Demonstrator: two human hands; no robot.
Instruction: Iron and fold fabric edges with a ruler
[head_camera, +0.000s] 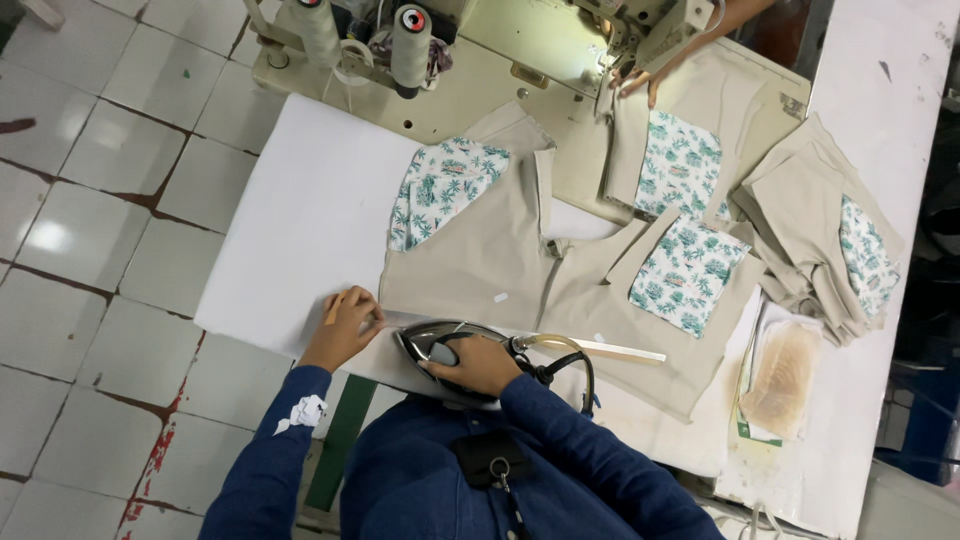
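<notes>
My right hand (478, 364) grips the handle of a metal clothes iron (428, 338) resting on the near edge of a beige garment piece (480, 255). My left hand (346, 325) presses that edge flat just left of the iron, with a small tan tool under the fingers. The beige piece carries white pocket patches with a green palm print (440, 185), (685, 272). A flat wooden stick (610, 350) lies to the right of the iron. Both arms wear dark blue sleeves.
The white padded ironing board (300, 220) extends left over a tiled floor. A sewing machine table with thread cones (408, 45) stands behind it, where another person's hand (640, 80) holds fabric. Folded beige pieces (815, 235) are stacked at right, beside a scorched cloth pad (780, 375).
</notes>
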